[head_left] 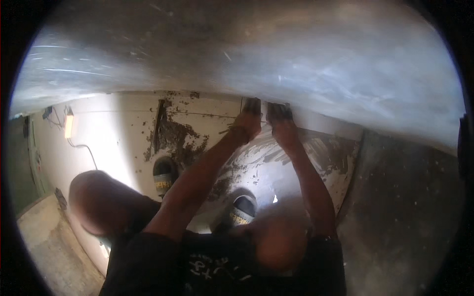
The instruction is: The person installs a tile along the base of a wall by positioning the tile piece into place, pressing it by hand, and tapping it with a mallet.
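Note:
My left hand (249, 121) and my right hand (282, 121) reach forward side by side, just under the near edge of a large grey slab-like surface (237, 54). Their fingers look dark and stretched forward against a pale panel (207, 104); shadow blurs the fingertips. I see no tool in either hand. Between and below the hands, the pale surface carries grey wet-looking smears (269, 148). A dark band circles my left wrist.
My feet in dark sandals (165, 172) stand on a pale floor with brown crumbly patches (180, 138). A lit lamp (68, 126) with a cable (86, 148) is at the left. Dark grey floor (400, 197) lies to the right. The slab hangs close overhead.

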A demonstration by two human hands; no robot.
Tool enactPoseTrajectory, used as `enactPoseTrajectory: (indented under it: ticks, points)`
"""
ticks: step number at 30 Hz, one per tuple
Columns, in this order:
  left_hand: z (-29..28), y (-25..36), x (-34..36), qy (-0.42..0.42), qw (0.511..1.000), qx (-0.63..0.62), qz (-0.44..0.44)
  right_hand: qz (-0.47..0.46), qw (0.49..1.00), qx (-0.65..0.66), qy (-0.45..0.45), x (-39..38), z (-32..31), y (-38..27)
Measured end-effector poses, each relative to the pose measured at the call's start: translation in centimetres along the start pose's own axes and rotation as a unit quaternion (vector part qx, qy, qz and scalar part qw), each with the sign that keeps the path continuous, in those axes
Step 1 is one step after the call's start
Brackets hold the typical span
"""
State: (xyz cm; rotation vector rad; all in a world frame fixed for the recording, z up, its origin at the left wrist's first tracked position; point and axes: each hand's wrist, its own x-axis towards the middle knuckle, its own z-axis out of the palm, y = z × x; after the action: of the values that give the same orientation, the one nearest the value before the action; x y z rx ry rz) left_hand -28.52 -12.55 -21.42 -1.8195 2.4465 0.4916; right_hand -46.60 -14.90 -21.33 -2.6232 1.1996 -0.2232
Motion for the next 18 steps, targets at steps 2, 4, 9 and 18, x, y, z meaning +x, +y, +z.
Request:
enactPoseTrajectory:
  ticks: [2,4,9,18]
  points:
    - [-1.2,-0.5,0.1,-0.008,0.999,-0.052,-0.002,0.005,1.000,-0.010,-0.007,0.6,0.1,0.4]
    - [-2.1,-0.1,0.7,-0.049,0.997,-0.051,-0.025,-0.048,0.998,-0.042,0.008,1.3,0.0,0.9]
    - [-2.4,-1.1,1.3,-0.093,0.995,-0.015,-0.035,0.137,0.979,-0.014,-0.150,2.4,-0.4,1.0]
    - [-1.4,-7.1,0.8,-0.029,0.995,-0.080,0.059,0.016,1.000,-0.009,-0.008,1.4,-0.2,1.3]
